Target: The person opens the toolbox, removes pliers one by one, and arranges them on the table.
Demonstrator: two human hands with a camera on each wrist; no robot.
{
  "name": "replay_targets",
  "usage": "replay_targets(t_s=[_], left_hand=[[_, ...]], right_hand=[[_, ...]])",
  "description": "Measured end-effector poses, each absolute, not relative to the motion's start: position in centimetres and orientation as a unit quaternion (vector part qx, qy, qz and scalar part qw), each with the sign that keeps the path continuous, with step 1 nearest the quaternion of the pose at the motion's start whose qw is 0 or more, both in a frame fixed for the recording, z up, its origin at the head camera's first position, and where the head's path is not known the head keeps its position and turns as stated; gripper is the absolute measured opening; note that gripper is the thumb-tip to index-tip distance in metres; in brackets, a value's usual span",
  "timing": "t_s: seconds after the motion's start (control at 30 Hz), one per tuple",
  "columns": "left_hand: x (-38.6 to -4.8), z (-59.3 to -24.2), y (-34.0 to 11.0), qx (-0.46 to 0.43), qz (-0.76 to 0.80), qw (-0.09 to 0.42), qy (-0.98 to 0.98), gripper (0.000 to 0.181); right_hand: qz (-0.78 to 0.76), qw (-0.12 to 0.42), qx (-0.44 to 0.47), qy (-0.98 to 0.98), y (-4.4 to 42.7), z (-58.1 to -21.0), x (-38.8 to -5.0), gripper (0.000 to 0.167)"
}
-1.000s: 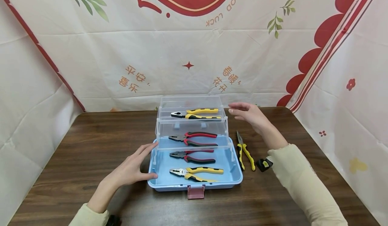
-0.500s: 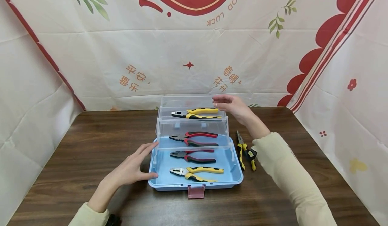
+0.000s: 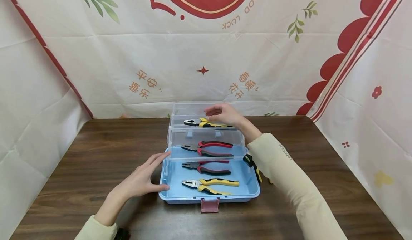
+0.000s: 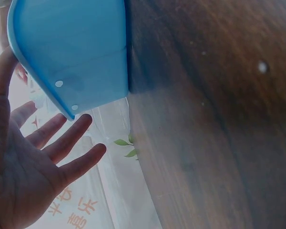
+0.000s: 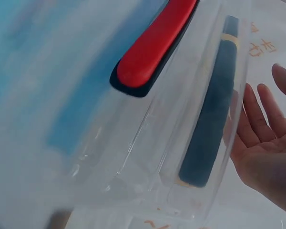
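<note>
A blue toolbox (image 3: 180, 198) with clear tiered trays stands on the table. The left hand (image 3: 138, 181) rests at its left rim, fingers spread, thumb near the front corner; the left wrist view shows that hand (image 4: 43, 157) beside the blue wall (image 4: 76, 52). Over the top tray, the right hand (image 3: 225, 114) hovers with fingers slightly bent above yellow-black pliers (image 3: 209, 124), partly hiding their handles. In the right wrist view this hand (image 5: 269, 138) is behind the tray's clear wall, and whether it touches the pliers cannot be told.
Red-black pliers (image 3: 209, 149) lie in the middle tray. The blue base holds another red-black pair (image 3: 214, 170) and a yellow-black pair (image 3: 219, 182). A pink latch (image 3: 210, 205) hangs at the front. Right of the box, more yellow-black pliers are mostly hidden under the right sleeve (image 3: 283, 165).
The right hand has moved left, from beside the box to over the top tray's pliers. Its forearm now covers much of the pliers on the table. The left hand has stayed at the rim.
</note>
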State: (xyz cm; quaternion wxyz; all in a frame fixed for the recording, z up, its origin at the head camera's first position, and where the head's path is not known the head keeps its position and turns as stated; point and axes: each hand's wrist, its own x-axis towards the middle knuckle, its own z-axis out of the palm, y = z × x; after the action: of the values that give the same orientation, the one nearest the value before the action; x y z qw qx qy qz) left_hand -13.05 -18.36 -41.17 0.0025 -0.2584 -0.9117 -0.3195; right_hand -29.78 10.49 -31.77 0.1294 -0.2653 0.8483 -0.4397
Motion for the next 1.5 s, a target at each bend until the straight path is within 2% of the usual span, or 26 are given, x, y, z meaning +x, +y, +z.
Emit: replay_targets(t_s=[0.8, 1.07, 1.5], left_hand=[[-13.0, -41.4, -18.4, -0.258, -0.318, 0.01, -0.912, 0.092], [-13.2, -41.0, -18.3, -0.252, -0.318, 0.001, -0.914, 0.093], [-12.9, -40.9, -18.2, -0.247, -0.315, 0.001, -0.917, 0.092]], right_hand=[[-0.343, 0.109, -0.33, 0.873, 8.6, -32.6, -29.9, 0.034], [-0.3, 0.119, -0.313, 0.893, 8.4, -32.2, -29.7, 0.036], [-0.262, 0.143, -0.333, 0.894, 7.8, -31.8, -29.8, 0.029]])
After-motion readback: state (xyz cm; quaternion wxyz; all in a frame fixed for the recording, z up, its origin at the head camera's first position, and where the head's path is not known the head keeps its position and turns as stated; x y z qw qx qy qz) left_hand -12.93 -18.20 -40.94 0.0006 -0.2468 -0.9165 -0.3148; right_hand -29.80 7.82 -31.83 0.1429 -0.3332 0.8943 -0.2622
